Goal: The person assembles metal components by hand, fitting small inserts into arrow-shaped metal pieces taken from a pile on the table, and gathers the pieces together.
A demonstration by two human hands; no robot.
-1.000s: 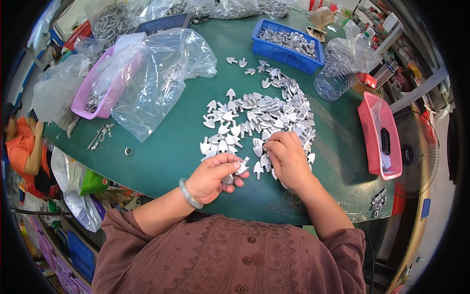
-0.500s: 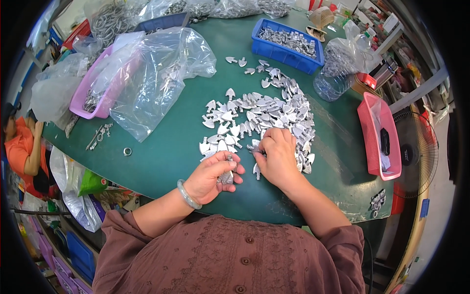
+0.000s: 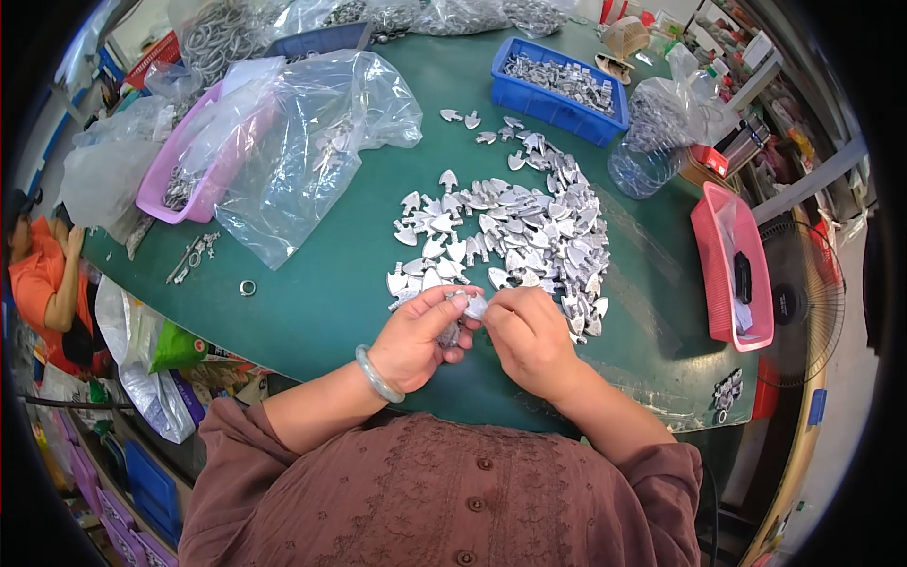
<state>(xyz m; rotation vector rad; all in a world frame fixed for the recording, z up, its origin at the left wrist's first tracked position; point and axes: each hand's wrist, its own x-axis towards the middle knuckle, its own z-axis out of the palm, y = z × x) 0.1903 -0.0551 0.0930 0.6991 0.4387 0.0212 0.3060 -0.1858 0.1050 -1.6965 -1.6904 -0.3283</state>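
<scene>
My left hand (image 3: 420,338), with a pale bangle on its wrist, and my right hand (image 3: 531,338) meet above the near edge of the green table (image 3: 321,293). Both pinch a small silver metal piece (image 3: 470,307) between their fingertips; the left hand also seems to hold more pieces beneath it. Just beyond my hands spreads a pile of flat, spade-shaped silver metal pieces (image 3: 524,231).
A blue tray (image 3: 557,90) of metal parts stands far right, a clear bag (image 3: 312,142) and a pink bin (image 3: 175,180) far left. A red tray (image 3: 732,265) lies at the right edge, a small ring (image 3: 248,287) at left. Another person in orange (image 3: 42,283) sits left.
My right hand has come back from the pile toward my left hand, and both now meet on one piece.
</scene>
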